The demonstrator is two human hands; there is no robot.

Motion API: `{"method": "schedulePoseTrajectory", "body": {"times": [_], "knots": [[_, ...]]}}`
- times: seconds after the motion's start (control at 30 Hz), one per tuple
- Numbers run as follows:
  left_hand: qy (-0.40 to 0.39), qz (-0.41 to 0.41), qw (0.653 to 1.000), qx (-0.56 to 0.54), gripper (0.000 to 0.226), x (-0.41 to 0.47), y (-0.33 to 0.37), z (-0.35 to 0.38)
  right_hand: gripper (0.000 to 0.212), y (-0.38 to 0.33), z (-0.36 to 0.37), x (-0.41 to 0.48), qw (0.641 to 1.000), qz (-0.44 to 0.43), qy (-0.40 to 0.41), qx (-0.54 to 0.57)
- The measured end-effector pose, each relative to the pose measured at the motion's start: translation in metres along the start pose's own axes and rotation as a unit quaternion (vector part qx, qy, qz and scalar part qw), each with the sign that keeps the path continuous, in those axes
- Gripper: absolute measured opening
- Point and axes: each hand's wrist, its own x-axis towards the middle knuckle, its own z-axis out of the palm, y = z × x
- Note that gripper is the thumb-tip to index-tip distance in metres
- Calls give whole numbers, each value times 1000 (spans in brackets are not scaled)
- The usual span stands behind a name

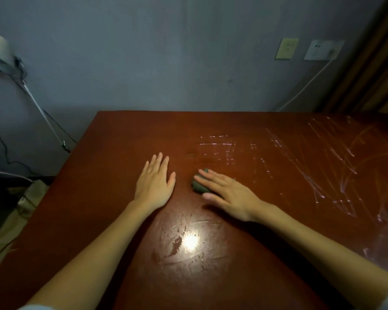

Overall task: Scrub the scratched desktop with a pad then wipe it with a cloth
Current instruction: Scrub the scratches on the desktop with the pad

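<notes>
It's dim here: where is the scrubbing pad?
In the head view, the dark green pad lies on the desktop, under the fingers of the right hand, just right of the left hand.

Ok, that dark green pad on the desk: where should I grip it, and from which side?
From above, palm down. The pad lies small and flat on the desktop, under the straight fingers of the right hand. Probably best: thumb on its near edge, fingertips over the far edge, palm pressing its top.
</notes>
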Motion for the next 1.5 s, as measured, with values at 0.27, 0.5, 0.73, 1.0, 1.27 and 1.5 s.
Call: {"method": "schedulePoseTrajectory", "body": {"times": [0.27,0.5,0.73,1.0,1.27,1.5], "knots": [[7,-9,1000,-4,59,-1,2,-2,64,29,-6,76,993,118,3,-12],[10,-7,1000,-9,58,-2,2,0,61,0,5,26,1000,6,23,-9],[11,-8,1000,-13,58,-3,3,-3,62,51,-23,62,988,150,17,-37],[22,-5,1000,-17,58,-1,2,-2,60,11,-7,106,998,55,0,-35],[8,-5,999,-32,64,31,5,-3,61,73,-28,77,989,140,12,-37],[-13,-16,1000,-7,64,71,8,3,58,61,-25,153,992,116,-5,-49]]}}
